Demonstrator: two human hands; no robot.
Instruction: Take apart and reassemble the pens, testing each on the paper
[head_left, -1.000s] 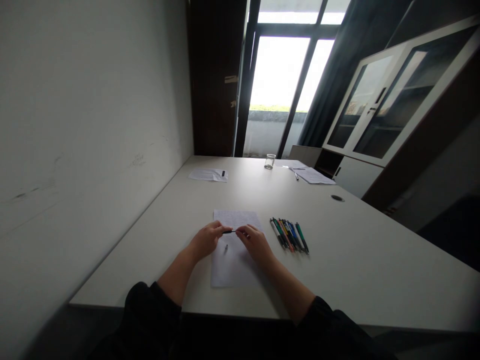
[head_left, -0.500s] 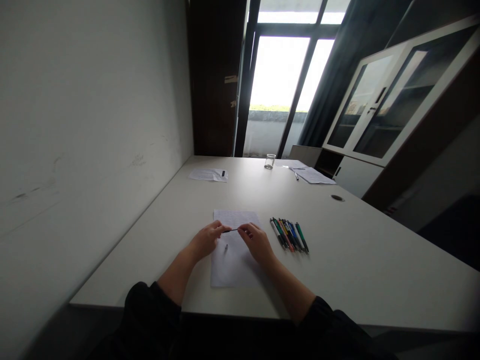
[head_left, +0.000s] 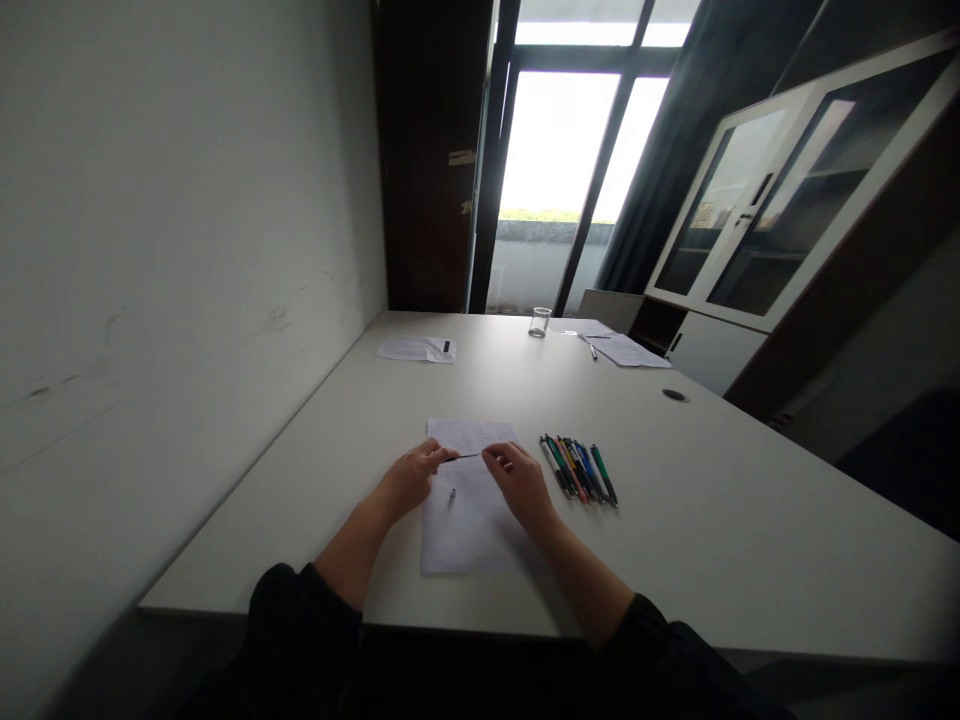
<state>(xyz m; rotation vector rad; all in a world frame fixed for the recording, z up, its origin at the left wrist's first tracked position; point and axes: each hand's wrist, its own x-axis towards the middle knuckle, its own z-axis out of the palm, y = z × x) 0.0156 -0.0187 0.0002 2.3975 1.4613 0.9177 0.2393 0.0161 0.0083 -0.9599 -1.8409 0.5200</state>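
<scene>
My left hand (head_left: 411, 478) is closed round a dark pen barrel (head_left: 451, 459), most of which is hidden by the fingers. From the barrel a thin pen refill (head_left: 469, 456) runs toward my right hand (head_left: 519, 480), whose thumb and fingertips pinch its far end. Both hands are over a sheet of lined paper (head_left: 465, 540). On that sheet, below the refill, lies a small pen tip piece (head_left: 452, 494). To the right of my right hand, several pens (head_left: 577, 470) lie side by side in a row.
The white table (head_left: 315, 510) meets a wall (head_left: 225, 250) on the left. Farther back are a plastic-looking sheet with a black mark (head_left: 417, 349), a glass cup (head_left: 539, 322), stacked papers (head_left: 628, 351) and a single pen (head_left: 593, 352). A round cable hole (head_left: 675, 396) is at the right.
My right hand has shifted slightly right, and more of the thin refill shows between the hands. My left hand has moved slightly left. The row of pens and the small tip piece stay put.
</scene>
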